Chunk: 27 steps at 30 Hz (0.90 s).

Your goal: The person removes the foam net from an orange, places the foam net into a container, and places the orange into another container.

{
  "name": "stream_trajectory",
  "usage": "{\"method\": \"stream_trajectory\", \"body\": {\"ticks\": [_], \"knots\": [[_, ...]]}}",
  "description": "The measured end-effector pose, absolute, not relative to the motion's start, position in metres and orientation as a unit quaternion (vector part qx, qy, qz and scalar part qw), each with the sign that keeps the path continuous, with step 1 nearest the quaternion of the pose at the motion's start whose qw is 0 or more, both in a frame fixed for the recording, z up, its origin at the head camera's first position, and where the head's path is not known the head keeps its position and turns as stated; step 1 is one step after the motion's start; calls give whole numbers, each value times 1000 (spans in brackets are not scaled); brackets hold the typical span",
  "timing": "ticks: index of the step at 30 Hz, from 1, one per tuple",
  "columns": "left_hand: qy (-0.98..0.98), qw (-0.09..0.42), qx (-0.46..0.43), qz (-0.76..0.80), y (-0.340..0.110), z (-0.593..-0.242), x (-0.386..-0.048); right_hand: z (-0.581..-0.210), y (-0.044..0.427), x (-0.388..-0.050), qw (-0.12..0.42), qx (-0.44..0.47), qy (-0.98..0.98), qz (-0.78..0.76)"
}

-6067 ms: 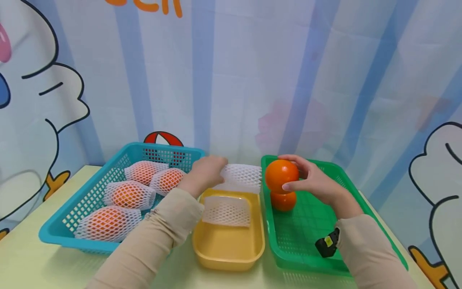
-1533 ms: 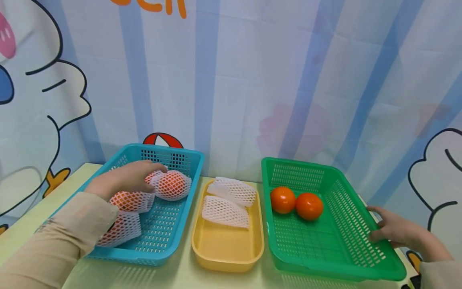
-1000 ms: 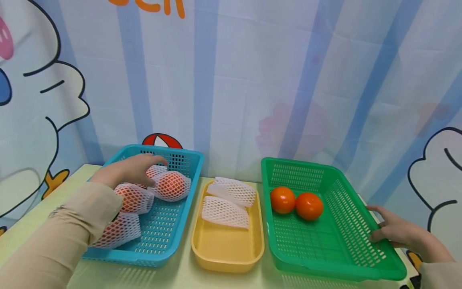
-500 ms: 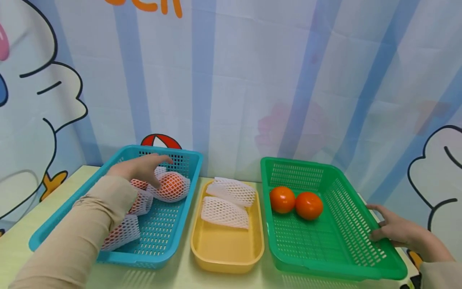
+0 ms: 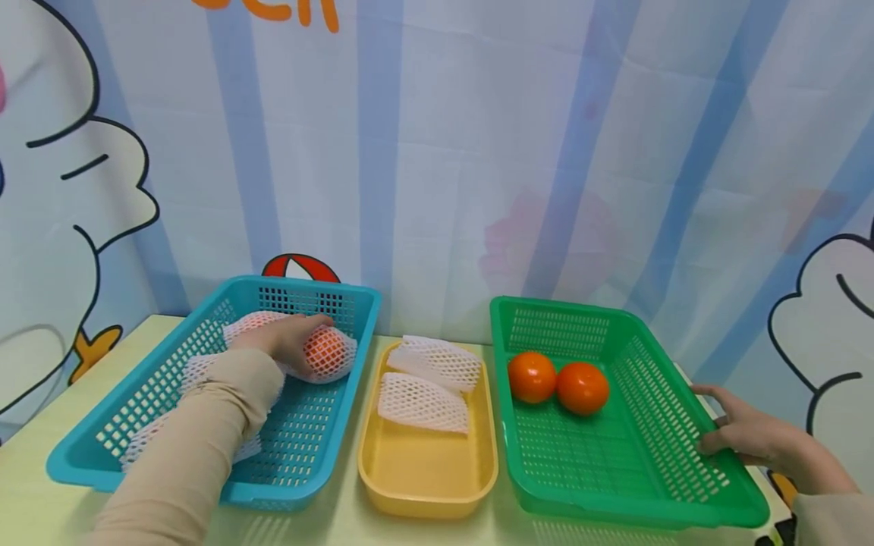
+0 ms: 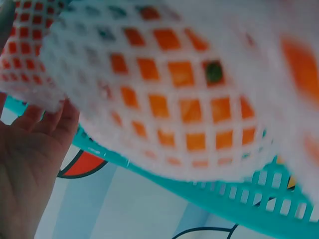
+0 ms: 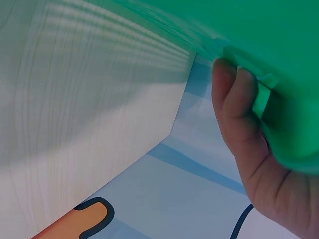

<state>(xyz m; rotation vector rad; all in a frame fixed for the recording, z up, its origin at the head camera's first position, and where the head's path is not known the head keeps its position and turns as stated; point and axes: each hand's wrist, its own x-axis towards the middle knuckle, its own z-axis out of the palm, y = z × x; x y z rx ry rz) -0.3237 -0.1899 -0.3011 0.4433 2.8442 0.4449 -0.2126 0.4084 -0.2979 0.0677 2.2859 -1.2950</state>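
In the head view, my left hand (image 5: 290, 340) reaches into the blue basket (image 5: 341, 425) and grips an orange in a white foam net (image 5: 331, 355). The left wrist view shows the fingers (image 6: 52, 124) curled against that netted orange (image 6: 22, 59), with another netted orange (image 6: 184, 104) large in front. Several more netted oranges lie behind my hand and sleeve, partly hidden. On the right, my right hand (image 5: 747, 432) holds the side rim of the green basket (image 5: 580, 485). Its fingers (image 7: 241, 94) curl under the rim in the right wrist view.
Two bare oranges (image 5: 582, 388) sit side by side in the green basket. Between the baskets stands a yellow tray (image 5: 430, 474) with two flat foam nets (image 5: 423, 402). A printed curtain (image 5: 437, 167) hangs behind the pale table (image 5: 75, 497).
Earlier, my hands held a foam net and a bare orange; both were put down. Lately my left hand has moved right and down onto the netted orange. The right hand has stayed on the rim.
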Motion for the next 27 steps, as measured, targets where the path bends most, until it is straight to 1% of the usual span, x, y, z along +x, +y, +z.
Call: {"method": "stream_trajectory", "body": {"ticks": [12,21,27], "knots": [[971,49,187,137,-185,-321,-330,-297,408,-212,255,22,839,-481],[973,27,191,128,-184,-325,-333,-299,407,-213,249,31,844,-474],[973,26,192,126,-187,-320,-331,-299,407,-211,245,41,847,-470]]}}
